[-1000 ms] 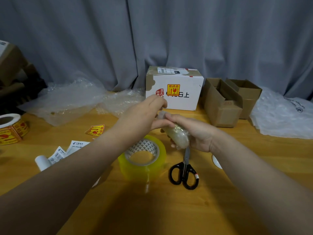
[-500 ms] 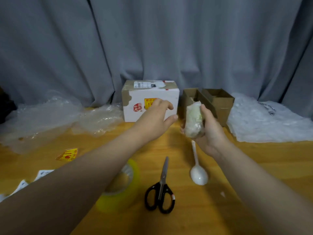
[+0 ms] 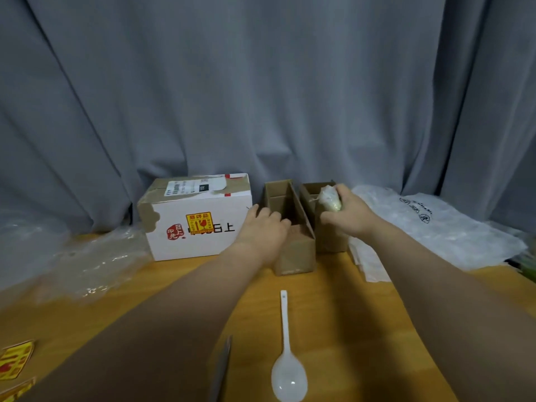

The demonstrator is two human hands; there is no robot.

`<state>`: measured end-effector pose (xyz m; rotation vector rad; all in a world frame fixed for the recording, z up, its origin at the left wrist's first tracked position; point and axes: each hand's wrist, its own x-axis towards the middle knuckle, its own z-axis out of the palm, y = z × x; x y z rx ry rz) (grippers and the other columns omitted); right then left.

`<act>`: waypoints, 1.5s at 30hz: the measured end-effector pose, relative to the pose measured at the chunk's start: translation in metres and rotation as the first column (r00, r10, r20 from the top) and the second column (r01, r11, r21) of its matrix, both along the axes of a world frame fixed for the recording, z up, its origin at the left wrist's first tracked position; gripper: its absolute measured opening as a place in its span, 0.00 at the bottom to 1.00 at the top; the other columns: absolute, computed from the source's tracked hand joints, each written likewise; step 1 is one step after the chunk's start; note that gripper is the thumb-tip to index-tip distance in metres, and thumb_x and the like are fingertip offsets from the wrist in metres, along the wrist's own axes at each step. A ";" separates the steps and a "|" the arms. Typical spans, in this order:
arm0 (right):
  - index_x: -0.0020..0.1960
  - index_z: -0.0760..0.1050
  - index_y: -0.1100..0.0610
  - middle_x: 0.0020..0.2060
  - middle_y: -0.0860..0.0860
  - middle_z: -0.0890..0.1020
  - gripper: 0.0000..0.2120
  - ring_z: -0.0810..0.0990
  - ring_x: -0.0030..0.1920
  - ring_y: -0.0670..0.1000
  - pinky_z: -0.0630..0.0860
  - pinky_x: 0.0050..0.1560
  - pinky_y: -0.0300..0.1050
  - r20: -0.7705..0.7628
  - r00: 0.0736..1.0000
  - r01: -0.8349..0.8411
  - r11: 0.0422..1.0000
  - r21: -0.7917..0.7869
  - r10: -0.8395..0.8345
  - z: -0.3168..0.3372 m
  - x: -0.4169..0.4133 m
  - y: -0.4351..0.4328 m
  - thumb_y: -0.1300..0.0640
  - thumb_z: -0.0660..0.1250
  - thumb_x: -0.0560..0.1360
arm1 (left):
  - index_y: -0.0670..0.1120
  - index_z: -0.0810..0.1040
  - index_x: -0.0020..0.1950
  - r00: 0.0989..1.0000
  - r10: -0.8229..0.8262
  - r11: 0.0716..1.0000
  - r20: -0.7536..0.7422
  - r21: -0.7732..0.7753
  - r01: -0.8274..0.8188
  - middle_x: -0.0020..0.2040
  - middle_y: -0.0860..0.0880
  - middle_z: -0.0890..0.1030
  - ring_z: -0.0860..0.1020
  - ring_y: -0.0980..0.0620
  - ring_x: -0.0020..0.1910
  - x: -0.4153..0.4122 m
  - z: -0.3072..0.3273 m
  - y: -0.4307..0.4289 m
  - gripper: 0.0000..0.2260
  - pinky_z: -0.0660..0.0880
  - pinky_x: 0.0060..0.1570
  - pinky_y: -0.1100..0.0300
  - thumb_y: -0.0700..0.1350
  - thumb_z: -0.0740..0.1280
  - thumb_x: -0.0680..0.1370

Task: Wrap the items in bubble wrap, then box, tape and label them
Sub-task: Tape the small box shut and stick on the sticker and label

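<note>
My right hand (image 3: 346, 216) grips a small bubble-wrapped bundle (image 3: 329, 197) over the open top of the right brown carton (image 3: 309, 190). My left hand (image 3: 265, 227) lies against the left side of the other open brown carton (image 3: 298, 245), fingers curled at its rim. A white plastic spoon (image 3: 287, 364) lies bare on the wooden table (image 3: 342, 314) in front of me. A sealed white box (image 3: 197, 219) with a yellow fragile sticker stands left of the cartons.
Crumpled bubble wrap (image 3: 72, 256) spreads at the left, and a stack of white foam bags (image 3: 435, 227) lies at the right. A scissors blade (image 3: 222, 369) pokes up at the bottom edge. Yellow fragile stickers (image 3: 14, 361) sit bottom left. A grey curtain hangs behind.
Both hands moved forward to the brown cartons. My right hand carried the wrapped bundle up over the right carton, and my left hand reached the left carton. The view shifted right and forward.
</note>
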<state>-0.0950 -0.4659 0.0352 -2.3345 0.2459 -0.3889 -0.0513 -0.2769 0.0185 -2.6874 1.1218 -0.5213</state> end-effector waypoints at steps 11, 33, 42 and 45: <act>0.63 0.68 0.60 0.53 0.53 0.69 0.26 0.70 0.48 0.50 0.70 0.44 0.38 0.707 0.706 0.200 0.952 -0.233 0.025 0.053 -0.013 0.037 0.57 0.73 0.68 | 0.52 0.54 0.77 0.982 -0.190 0.815 -0.013 -0.560 0.150 0.78 0.50 0.50 0.49 0.50 0.76 -0.009 0.028 0.032 0.31 0.49 0.74 0.52 0.55 0.63 0.78; 0.61 0.69 0.48 0.52 0.45 0.73 0.22 0.75 0.50 0.45 0.73 0.47 0.37 0.205 0.794 -0.528 0.816 -0.236 0.573 0.028 -0.047 0.204 0.56 0.73 0.69 | 0.47 0.62 0.59 0.982 0.097 0.961 -0.160 0.272 -0.050 0.47 0.44 0.75 0.72 0.46 0.45 -0.067 0.022 0.243 0.10 0.72 0.43 0.52 0.46 0.58 0.80; 0.61 0.65 0.46 0.56 0.50 0.77 0.25 0.77 0.55 0.53 0.76 0.53 0.53 -0.107 0.855 -0.506 0.770 -0.388 0.507 0.015 -0.015 0.242 0.56 0.73 0.70 | 0.47 0.66 0.64 0.978 0.038 0.982 -0.204 0.191 0.002 0.37 0.50 0.68 0.70 0.48 0.37 -0.065 0.029 0.229 0.12 0.67 0.36 0.54 0.41 0.57 0.80; 0.62 0.69 0.46 0.55 0.48 0.79 0.22 0.77 0.53 0.52 0.78 0.52 0.53 -0.137 0.864 -0.489 0.747 -0.451 0.484 0.007 -0.012 0.244 0.57 0.72 0.71 | 0.48 0.69 0.58 0.983 0.016 0.987 -0.181 0.159 0.014 0.36 0.51 0.68 0.71 0.48 0.37 -0.066 0.025 0.238 0.07 0.69 0.36 0.54 0.43 0.56 0.82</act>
